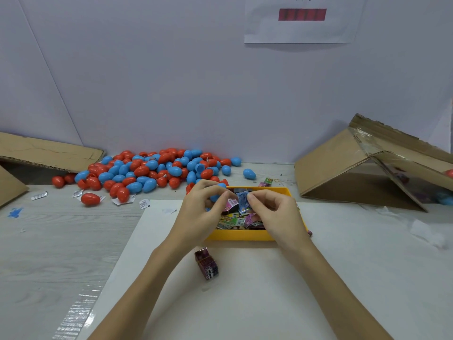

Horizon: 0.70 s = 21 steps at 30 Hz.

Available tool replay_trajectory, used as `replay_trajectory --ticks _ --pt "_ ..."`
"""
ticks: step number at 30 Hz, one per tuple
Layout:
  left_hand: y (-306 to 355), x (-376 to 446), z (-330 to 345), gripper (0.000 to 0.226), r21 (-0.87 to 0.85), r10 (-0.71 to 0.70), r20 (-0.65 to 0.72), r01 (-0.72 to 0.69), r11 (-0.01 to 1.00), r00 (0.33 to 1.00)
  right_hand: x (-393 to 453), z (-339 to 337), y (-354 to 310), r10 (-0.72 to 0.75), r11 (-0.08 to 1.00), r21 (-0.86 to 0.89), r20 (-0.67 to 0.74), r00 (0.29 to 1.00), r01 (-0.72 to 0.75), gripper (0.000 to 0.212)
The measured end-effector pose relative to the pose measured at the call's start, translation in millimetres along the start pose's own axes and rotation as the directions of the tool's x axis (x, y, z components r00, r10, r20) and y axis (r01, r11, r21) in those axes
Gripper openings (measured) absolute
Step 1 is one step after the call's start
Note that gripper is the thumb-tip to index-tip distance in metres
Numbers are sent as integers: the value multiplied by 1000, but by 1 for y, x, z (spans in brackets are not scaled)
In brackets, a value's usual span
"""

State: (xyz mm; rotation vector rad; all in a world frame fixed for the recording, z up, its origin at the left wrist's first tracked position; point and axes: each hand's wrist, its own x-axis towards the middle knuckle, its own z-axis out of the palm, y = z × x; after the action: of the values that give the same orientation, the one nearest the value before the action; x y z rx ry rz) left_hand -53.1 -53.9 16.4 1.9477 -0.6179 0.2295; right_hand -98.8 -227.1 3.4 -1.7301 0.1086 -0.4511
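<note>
The printed packet (pixel 242 200) is small, blue and crinkled, with a pale barcode strip; it is held just above the yellow tray (pixel 240 236), between the two hands; the right hand (pixel 274 213) pinches its right edge with thumb and forefinger, the other fingers curled under; the left hand (pixel 203 208) is curled round a blue egg shell (pixel 216 197), its thumb tip meeting a pink packet (pixel 231 204) that lies against the blue one; the tray holds a jumble of loose packets (pixel 236 220) in green, pink and purple; it stands on a white sheet (pixel 245 295) spread over the grey wood-grain counter (pixel 49 241), with a small purple box (pixel 207 263) on the sheet near the left forearm; behind lies a heap of red and blue eggs (pixel 157 170) against a pale wall, a tipped cardboard box (pixel 343 168) to the right, a cardboard flap (pixel 49 150) to the left; a paper notice (pixel 302 25) on the wall is cut off at the top edge; the left hand hides the tray's left end and most of the egg shell; the packet's print is too small to read; the inside of the box is in shadow.
</note>
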Motion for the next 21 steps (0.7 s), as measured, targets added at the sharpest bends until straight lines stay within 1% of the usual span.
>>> replay_trajectory --ticks 1,3,5,7,9,11,14,18,21 --pt "0 0 -1 18 -6 5 5 -5 1000 1000 0 0 0 2 1000 5 -4 1000 -2 12" --pt "0 0 -3 30 -62 -3 21 4 998 1000 1 1 0 7 1000 11 -18 1000 -7 11" --pt "2 0 -4 40 -184 -61 30 65 981 998 1 1 0 11 1000 9 -37 999 -11 12" --pt "2 0 -4 41 -282 -100 44 109 953 994 1 0 -1 14 1000 -4 -62 998 -14 14" --pt "3 -1 -5 34 -288 -93 87 114 951 992 1 -1 -1 8 1000 -25 -85 996 -10 16" --pt "5 -2 -6 33 -300 -71 124 106 948 990 2 -2 -2 10 1000 -27 -107 994 -13 17" --pt "7 -3 -6 36 -291 -33 134 71 954 990 2 -5 -4 15 1000 -14 -133 991 -17 20" --pt "9 -4 -5 37 -267 -33 147 72 961 989 2 -5 -6 25 1000 3 -147 989 -25 19" --pt "9 -5 -5 38 -252 -30 168 73 965 985 1 -5 -6 28 999 -16 -135 990 -30 17"
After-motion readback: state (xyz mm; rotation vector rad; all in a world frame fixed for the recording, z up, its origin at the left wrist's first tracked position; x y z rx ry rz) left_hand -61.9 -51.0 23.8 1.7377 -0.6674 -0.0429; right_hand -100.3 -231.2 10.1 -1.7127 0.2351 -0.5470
